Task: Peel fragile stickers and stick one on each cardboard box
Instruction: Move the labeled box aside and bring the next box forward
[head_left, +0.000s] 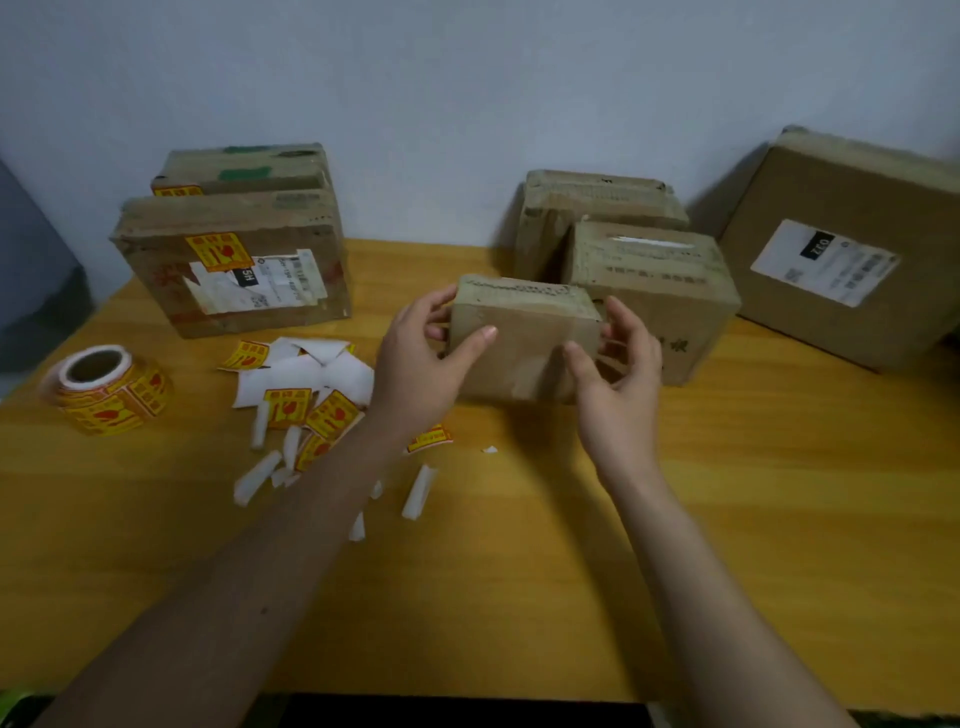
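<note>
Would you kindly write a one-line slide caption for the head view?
Both hands, left hand and right hand, grip a small unlabelled cardboard box beside the sticker roll.

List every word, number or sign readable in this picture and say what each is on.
"ZEO", white on a black patch: white label on the large box at far right.
"SH", white on black, turned sideways: shipping label on the front left box.
Yellow fragile stickers and sticker roll: red broken-glass sign; text blurred.
Finer print on both labels: too small.
</note>
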